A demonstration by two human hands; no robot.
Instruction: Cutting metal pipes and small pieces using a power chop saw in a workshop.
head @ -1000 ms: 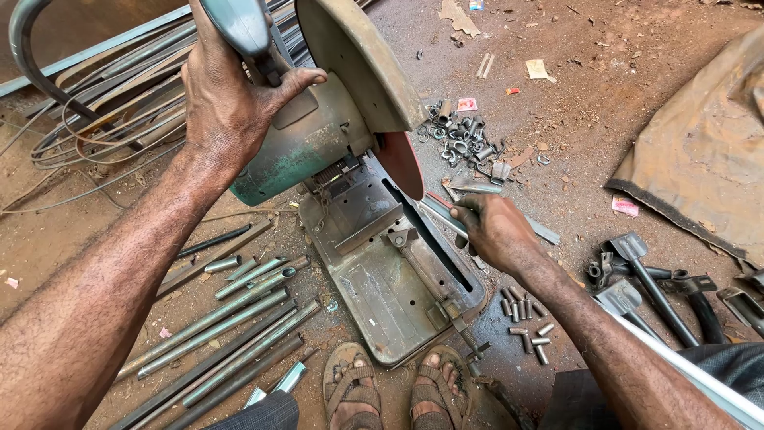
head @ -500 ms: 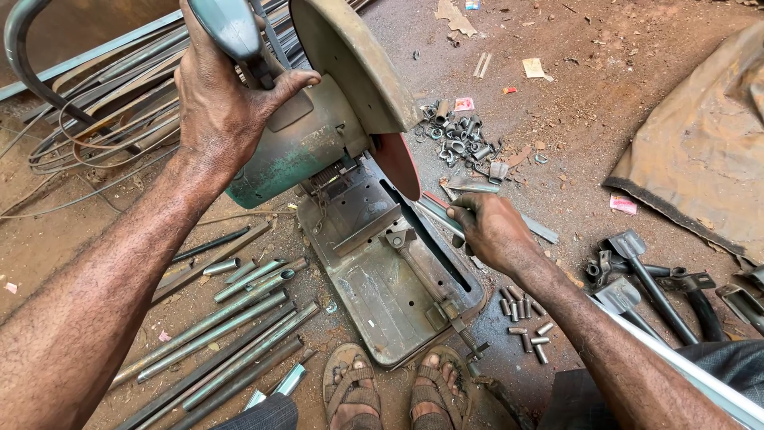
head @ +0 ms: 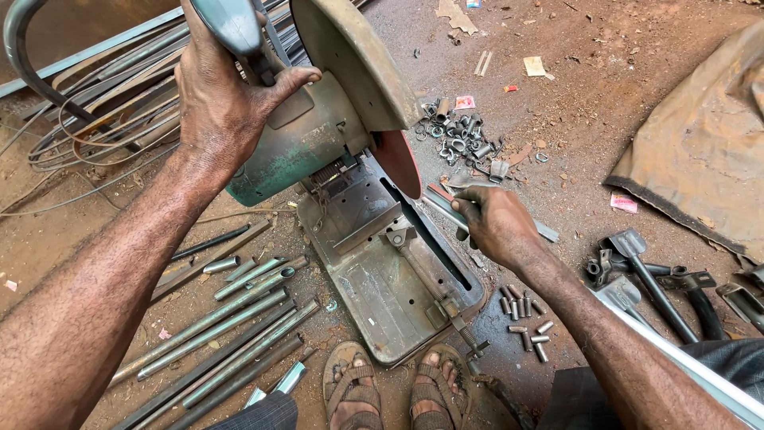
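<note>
At centre, on the dirt floor, stands a chop saw (head: pixel 350 159), blade raised over its base plate (head: pixel 382 287). Left hand (head: pixel 223 103) clamped on the saw handle (head: pixel 231 28); right hand (head: pixel 497 227) closed around a metal tube (head: pixel 446 209) lying across the base. Cut tubes (head: pixel 231 318) lie left, short offcuts (head: pixel 525 318) right.

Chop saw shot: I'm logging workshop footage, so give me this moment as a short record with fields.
setting: dirt floor, seen from above
left hand: gripping the chop saw's handle, saw head raised
right hand: holding a metal bar on the saw base, beside the red cutting disc
left of saw: long metal pipes lying side by side
right of saw: short cut pieces by the forearm, a pile of small rings farther off
feet: sandals at the base's near edge
</note>
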